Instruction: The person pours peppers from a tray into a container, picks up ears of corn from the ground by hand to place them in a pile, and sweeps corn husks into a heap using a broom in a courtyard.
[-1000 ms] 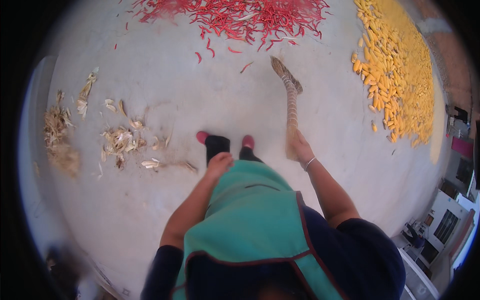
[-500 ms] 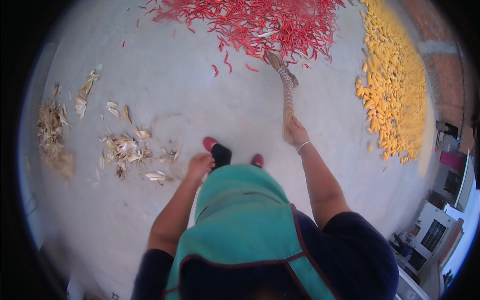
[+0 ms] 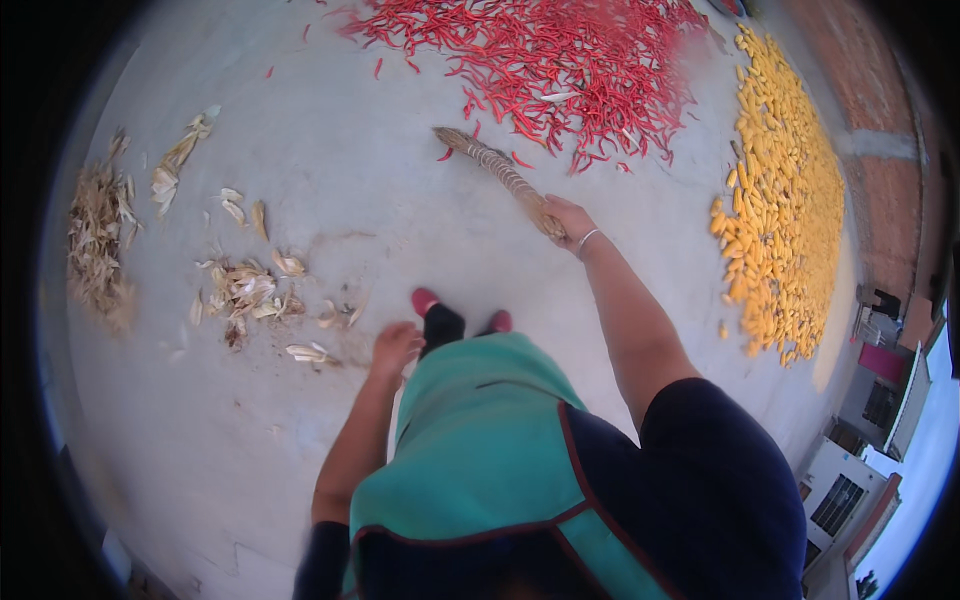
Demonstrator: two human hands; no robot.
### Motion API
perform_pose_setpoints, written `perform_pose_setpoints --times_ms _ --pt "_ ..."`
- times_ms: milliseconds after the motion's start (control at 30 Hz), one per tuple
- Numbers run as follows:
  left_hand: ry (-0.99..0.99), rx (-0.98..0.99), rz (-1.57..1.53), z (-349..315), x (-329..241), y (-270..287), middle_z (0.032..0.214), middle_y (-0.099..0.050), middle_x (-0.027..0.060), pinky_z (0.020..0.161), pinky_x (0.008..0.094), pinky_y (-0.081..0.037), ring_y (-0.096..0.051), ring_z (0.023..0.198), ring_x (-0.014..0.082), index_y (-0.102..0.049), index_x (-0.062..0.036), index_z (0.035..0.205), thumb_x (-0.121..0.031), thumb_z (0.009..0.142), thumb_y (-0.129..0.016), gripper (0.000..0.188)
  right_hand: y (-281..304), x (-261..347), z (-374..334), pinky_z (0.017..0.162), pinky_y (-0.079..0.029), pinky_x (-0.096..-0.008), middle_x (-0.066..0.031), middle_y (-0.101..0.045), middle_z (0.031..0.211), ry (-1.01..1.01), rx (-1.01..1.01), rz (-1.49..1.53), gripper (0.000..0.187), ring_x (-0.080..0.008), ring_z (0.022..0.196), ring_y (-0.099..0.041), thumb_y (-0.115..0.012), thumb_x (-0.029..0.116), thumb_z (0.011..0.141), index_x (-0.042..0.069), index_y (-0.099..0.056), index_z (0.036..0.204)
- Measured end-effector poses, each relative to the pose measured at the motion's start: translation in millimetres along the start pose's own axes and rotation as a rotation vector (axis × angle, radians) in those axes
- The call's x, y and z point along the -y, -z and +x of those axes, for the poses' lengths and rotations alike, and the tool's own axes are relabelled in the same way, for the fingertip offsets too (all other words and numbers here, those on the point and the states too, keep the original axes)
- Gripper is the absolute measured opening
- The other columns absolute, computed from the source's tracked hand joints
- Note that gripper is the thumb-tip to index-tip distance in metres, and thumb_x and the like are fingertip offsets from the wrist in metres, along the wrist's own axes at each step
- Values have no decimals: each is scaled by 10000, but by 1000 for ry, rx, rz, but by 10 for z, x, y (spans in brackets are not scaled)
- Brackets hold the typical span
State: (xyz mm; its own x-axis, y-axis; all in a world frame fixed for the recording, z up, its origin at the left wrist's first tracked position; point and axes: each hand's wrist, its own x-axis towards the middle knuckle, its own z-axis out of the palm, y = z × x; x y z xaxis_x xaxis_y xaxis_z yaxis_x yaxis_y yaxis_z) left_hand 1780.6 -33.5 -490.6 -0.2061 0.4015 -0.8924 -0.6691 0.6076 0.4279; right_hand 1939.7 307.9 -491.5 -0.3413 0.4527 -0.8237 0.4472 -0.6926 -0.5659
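My right hand (image 3: 570,222) grips the straw broom (image 3: 497,172) by one end, likely for reach, the other near the red chillies (image 3: 570,75); my left hand (image 3: 397,346), its closure unclear, hangs beside my apron (image 3: 480,430).

One fisheye view faces down from head height, the green cloth apron with dark-red trim (image 3: 480,430) close at lower centre, the smooth grey floor (image 3: 450,240) farther off mid-frame.

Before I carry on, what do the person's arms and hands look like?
The left hand and right hand wear no gloves. A thin, pale, silvery bracelet circles the right wrist; none shows on the left. The dark navy sleeves are short, without visible markings.
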Motion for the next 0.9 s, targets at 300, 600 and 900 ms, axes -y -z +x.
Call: perform_pose_setpoints --times_ms 300,600,900 --pt "-2 76 36 145 -224 -629 974 -574 54 758 294 -429 -563 873 156 -514 -76 1053 -183 845 -481 237 495 -269 -339 659 -489 -285 -54 -574 950 132 53 64 513 -135 780 -567 -539 94 749 99 -430 1251" --pt "74 17 148 579 -509 -2045 970 -572 49 748 294 -433 -559 859 149 -507 -78 1063 -172 850 -473 236 1271 -3 641 505 -463 -267 -56 -583 932 -58 244 47 485 -115 703 -572 -546 147 755 91 -454 1228" --pt "81 131 224 1044 -1040 -3651 979 -569 42 779 302 -414 -546 898 155 -505 -71 1067 -177 860 -463 236 2596 633 311 826 -419 -251 -90 -566 1049 221 151 -121 507 -134 907 -546 -504 132 778 60 -399 1269"
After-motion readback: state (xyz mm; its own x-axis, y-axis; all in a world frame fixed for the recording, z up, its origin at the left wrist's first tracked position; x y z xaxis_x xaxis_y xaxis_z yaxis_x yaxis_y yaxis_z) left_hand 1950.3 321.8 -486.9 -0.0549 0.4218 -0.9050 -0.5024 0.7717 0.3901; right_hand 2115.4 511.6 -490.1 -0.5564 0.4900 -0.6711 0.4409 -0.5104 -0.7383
